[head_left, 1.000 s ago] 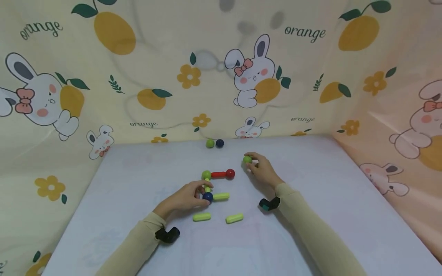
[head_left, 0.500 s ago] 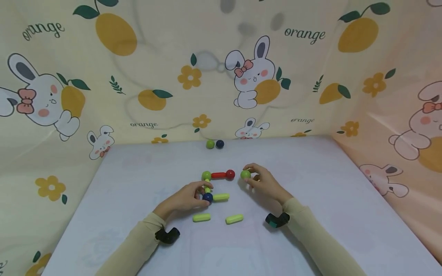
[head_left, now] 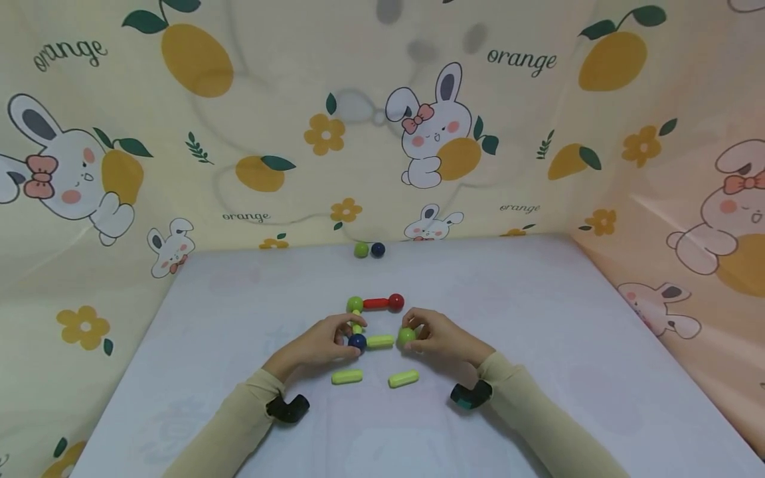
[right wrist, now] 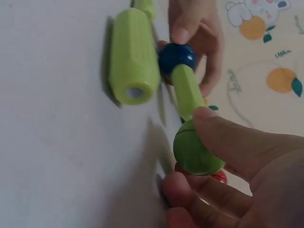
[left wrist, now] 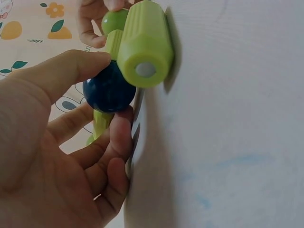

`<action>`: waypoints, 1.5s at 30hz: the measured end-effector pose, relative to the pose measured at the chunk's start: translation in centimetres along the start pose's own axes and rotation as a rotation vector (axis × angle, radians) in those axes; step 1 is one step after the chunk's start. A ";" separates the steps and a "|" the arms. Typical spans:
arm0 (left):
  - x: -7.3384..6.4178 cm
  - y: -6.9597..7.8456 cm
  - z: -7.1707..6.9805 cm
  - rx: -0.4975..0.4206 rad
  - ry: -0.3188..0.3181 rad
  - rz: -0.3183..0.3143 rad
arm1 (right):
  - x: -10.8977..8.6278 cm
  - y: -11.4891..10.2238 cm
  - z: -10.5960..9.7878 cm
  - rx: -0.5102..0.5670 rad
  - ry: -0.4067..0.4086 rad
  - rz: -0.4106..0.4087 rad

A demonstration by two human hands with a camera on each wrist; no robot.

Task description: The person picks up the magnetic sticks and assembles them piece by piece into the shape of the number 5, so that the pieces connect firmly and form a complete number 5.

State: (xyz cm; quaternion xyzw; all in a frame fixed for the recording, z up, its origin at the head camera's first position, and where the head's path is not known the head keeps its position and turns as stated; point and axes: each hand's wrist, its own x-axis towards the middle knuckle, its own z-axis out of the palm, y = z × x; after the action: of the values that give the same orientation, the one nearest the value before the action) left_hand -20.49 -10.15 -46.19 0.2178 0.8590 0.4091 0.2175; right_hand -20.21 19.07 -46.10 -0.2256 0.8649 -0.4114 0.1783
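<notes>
My left hand [head_left: 323,345] pinches a dark blue ball [head_left: 357,342] between thumb and fingers. From that ball a light green stick [head_left: 380,341] points right, and another green stick [head_left: 356,324] runs up to a green ball [head_left: 355,304]. A red stick [head_left: 376,303] joins this green ball to a red ball [head_left: 396,302]. My right hand [head_left: 445,337] grips a second green ball [head_left: 407,336] close to the free end of the right-pointing stick. In the right wrist view, this held green ball [right wrist: 197,149] partly overlaps the stick's end, so I cannot tell whether they touch.
Two loose light green sticks [head_left: 346,377] [head_left: 403,379] lie nearer the front, one below each hand. Another green ball [head_left: 361,250] and a dark blue ball [head_left: 378,250] sit at the table's back edge. A printed cloth [head_left: 275,119] hangs behind the white table [head_left: 508,285].
My right hand has brought its green ball toward me and left, from beyond the red ball to the stick's free end. My left hand stays on the blue ball.
</notes>
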 end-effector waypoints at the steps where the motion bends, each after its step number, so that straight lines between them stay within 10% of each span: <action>1: 0.0 -0.1 0.0 0.000 0.000 0.001 | 0.0 0.0 0.2 -0.004 -0.001 -0.001; 26: -0.1 -0.3 0.0 -0.015 0.001 -0.026 | 0.5 0.4 0.7 -0.009 -0.033 -0.016; 45: 0.1 -0.7 -0.1 -0.024 0.020 0.008 | 0.9 0.2 1.3 0.015 0.102 0.039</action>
State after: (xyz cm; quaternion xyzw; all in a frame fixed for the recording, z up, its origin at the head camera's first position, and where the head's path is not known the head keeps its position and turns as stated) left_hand -20.73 -10.57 -46.67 0.2145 0.8552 0.4227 0.2096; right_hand -20.37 17.89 -47.13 -0.1858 0.8740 -0.4255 0.1437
